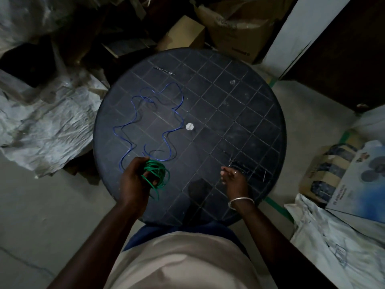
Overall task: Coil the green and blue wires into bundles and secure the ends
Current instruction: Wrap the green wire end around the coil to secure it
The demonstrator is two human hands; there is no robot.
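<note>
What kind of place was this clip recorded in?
Probably a storeroom or cluttered back room: cardboard boxes and crumpled sacks are piled around a round black table on a bare floor.

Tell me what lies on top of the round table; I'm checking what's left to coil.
The loose blue wire sprawls uncoiled on the round table, beside a white cap.

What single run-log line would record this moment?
left hand: grips coiled green wire | right hand: empty, on round table | blue wire: loose, uncoiled
</note>
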